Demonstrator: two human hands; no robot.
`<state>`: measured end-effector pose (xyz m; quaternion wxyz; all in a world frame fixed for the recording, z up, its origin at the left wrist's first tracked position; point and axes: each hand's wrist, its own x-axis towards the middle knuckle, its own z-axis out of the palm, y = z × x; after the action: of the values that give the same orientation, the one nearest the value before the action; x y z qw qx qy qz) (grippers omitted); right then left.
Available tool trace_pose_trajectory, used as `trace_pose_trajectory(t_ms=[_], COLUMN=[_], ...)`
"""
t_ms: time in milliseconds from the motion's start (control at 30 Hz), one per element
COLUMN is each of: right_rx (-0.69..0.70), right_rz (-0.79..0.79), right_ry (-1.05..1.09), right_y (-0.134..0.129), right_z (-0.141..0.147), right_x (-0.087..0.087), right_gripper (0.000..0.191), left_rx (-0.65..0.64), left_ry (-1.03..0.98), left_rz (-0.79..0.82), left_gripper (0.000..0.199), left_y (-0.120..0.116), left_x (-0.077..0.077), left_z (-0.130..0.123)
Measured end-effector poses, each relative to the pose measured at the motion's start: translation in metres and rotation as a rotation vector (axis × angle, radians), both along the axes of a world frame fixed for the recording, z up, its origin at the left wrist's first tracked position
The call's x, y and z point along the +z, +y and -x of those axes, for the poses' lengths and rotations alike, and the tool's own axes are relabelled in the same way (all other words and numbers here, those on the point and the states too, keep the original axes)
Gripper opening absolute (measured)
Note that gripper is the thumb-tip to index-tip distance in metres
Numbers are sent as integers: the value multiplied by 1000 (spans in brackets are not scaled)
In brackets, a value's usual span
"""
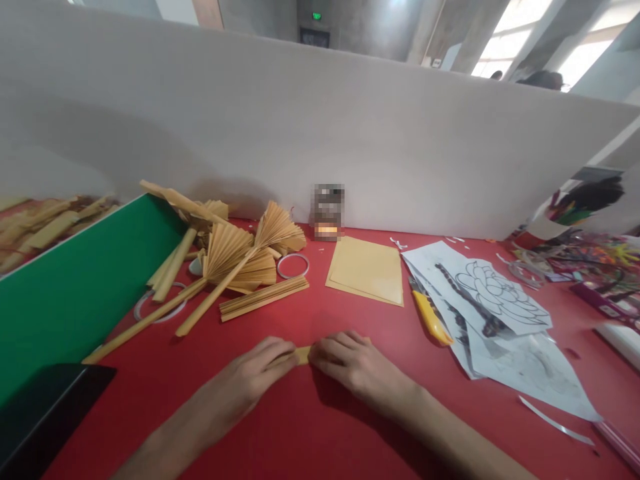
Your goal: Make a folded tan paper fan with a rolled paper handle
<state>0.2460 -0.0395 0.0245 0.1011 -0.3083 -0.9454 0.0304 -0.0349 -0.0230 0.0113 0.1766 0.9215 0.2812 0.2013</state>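
While both hands grip a paper strip, red tabletop surrounds them.

Red tabletop: plain, slight sheen.
Sheet stack: tan, approx. sq., flat.
White ring: nr, L of stack.
Pleated strip: L of stack, nearer viewer.
Paper fans: heaped, farther L of stack.
Yellow cutter: nr, R of stack.
Drawing sheets: overlapping, R of stack.
Wht strip: front-R of stack, well apart.
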Motion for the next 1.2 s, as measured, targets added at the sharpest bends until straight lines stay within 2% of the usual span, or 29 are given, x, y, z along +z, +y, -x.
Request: trace_pose_trajectory(t_ms=[133, 200, 333, 467, 733, 867, 1067, 1200], right_rx=[-57, -104, -123, -79, -6, 5, -37, -17], right_rz=[-19, -11, 20, 13, -11, -12, 36, -4], right_ry=[30, 121, 262, 225, 114, 93, 82, 93], right_y=[40, 58, 72, 71, 77, 77, 73, 73], right_z=[-10, -16, -24, -27, -28, -30, -27, -15], right_x=[-6, -11, -19, -22, -15, -14, -4, -3], right_gripper=[29, 35, 42, 40, 32, 34, 50, 44], left_rx=[12, 32, 8, -15, -23, -40, -41, 17], left_ry=[51, 40, -10, 2, 22, 25, 58, 83], left_rz=[40, -4, -32, -18, -14, -39, -110, -166], left_gripper=[49, 44, 35, 31, 33, 37, 42, 48], left_y=[41, 61, 81, 83, 84, 84, 79, 69], left_x=[5, 3, -4, -6, -3, -4, -4, -7], left_z=[-17, -24, -25, -21, -22, -20, -18, -25])
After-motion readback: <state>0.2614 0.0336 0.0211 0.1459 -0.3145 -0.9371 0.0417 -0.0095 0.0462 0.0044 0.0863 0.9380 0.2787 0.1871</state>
